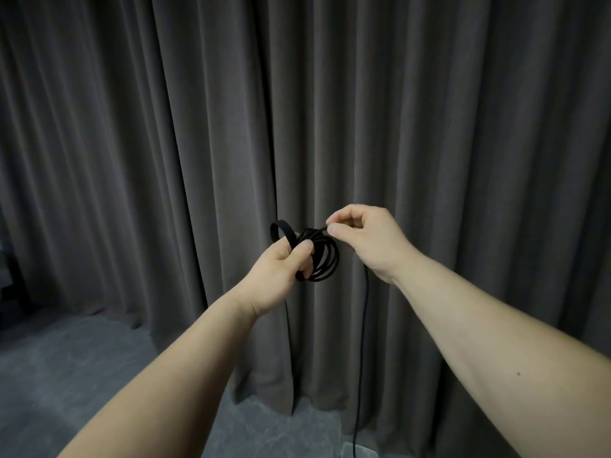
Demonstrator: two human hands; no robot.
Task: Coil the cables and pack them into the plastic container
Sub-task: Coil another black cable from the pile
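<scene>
The left hand (281,269) grips a bundle of black cable (322,256) out in front of the person, thumb pressed across the loops and fingers curled through their middle. The right hand (363,241), at three o'clock from the bundle and just beside it, pinches the running strand between thumb and forefinger where it meets the top of the loops. Behind both hangs a grey curtain (165,143); below is grey floor (66,375). From the right hand the free length drops toward six o'clock, thin and limp. A flat black strap (281,231) arcs off the bundle at ten o'clock. The cable looks light and soft but likely springy; the loops would probably slacken unless held where they cross. The container is not in view.
</scene>
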